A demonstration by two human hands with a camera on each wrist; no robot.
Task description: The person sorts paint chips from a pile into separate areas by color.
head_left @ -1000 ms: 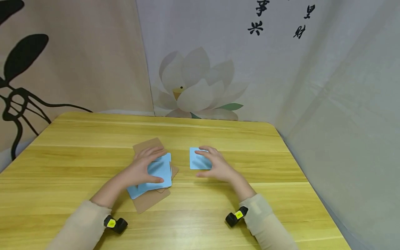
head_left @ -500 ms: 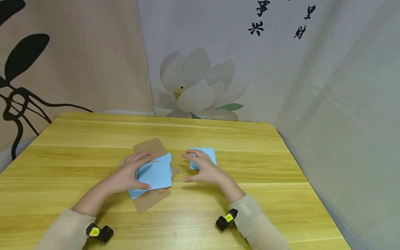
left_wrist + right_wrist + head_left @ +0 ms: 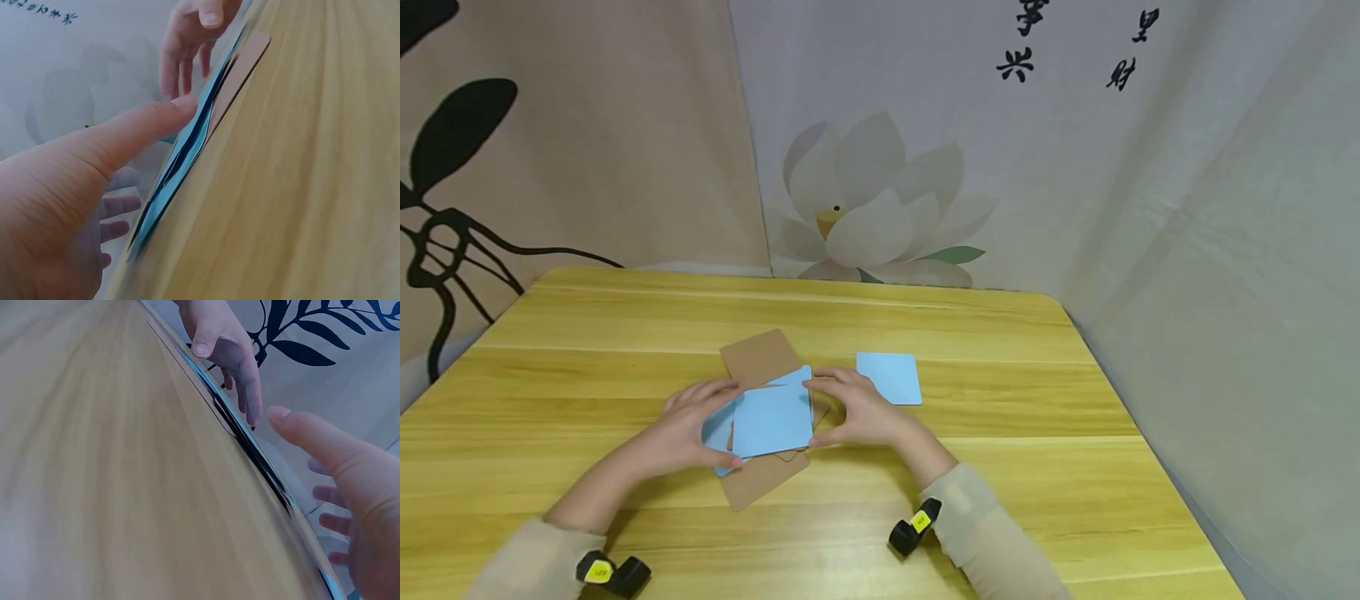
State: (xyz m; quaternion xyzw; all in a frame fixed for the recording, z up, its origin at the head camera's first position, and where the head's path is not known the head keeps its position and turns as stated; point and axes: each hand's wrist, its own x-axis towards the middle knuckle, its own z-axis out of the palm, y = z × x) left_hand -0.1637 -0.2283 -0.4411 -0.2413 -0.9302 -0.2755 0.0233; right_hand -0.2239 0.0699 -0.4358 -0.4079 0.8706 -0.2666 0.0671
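Observation:
A loose pile of square blue and brown cards lies on the table, with a blue card [image 3: 772, 422] on top. Brown cards stick out beyond it, one far-side brown card [image 3: 760, 358] and one near-side brown card [image 3: 762, 485]. My left hand [image 3: 681, 433] is at the pile's left side, thumb and fingers spread apart over a lower blue card. On the opposite side, my right hand [image 3: 861, 415] has its thumb and fingertips close to the top card's right edge. The left wrist view shows the stacked cards [image 3: 199, 131] slightly bowed, with gaps between them. Neither hand visibly grips a card.
A single blue card [image 3: 891, 379] lies apart, just beyond my right hand. The wooden table [image 3: 985, 333] ends at a fabric backdrop [image 3: 880, 192] printed with a lotus. Black wrist cameras [image 3: 613, 573] sit on both sleeves.
Both hands have moved left. The left hand has drawn back across the pile to its left side; the right hand has left the single blue card for the pile's right edge. The cards stay put.

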